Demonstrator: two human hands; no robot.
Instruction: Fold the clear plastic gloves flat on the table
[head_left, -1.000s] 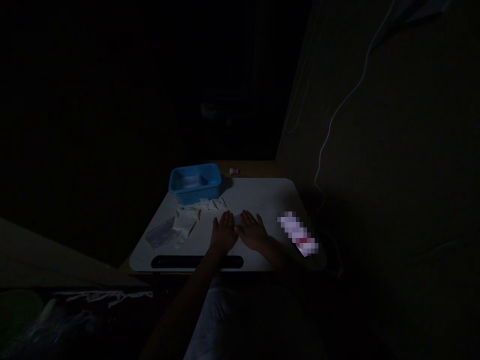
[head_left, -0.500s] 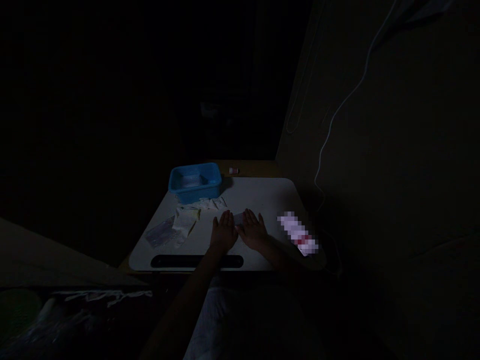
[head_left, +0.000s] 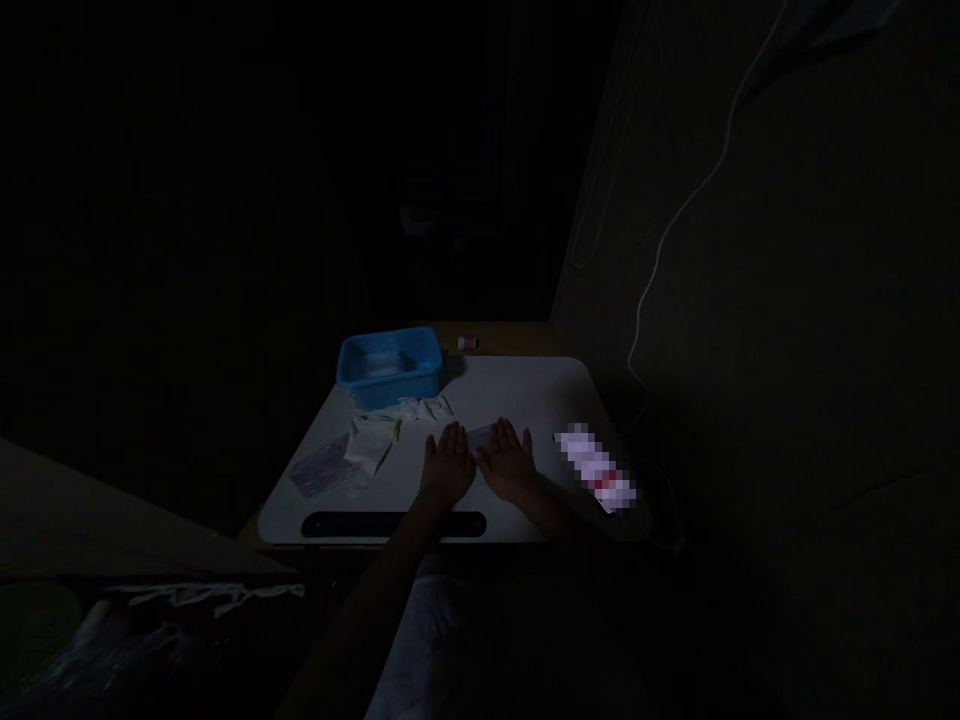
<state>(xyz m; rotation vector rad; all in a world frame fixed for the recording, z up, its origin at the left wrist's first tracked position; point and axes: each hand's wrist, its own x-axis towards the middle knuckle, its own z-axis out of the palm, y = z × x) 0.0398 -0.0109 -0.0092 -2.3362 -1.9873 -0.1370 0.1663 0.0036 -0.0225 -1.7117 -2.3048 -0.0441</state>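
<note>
Both palms face down on a white lap desk [head_left: 517, 385] in dim light. My left hand [head_left: 448, 466] lies flat, fingers stretched forward, at the left edge of a thin, pale, shiny sheet [head_left: 480, 437]. On the right part of that sheet rests my right hand [head_left: 508, 463], its fingers spread and its thumb near the left hand. The hands hide much of the sheet, and its exact kind is too dark to tell. Left of them lie a crumpled whitish paper-like piece [head_left: 373, 440] and a clear plastic packet [head_left: 319, 468].
A blue plastic basin [head_left: 390, 385] stands at the desk's back left, with crumpled whitish scraps [head_left: 426, 408] before it. A small pinkish cup [head_left: 467, 343] lies behind the desk. At right is a blurred, bright phone-like object [head_left: 596, 467]. A white cable [head_left: 660, 245] hangs along the wall.
My right hand has slid slightly to the right and its fingers point more to the left, showing more of the sheet between the hands. My left hand stays nearly in place.
</note>
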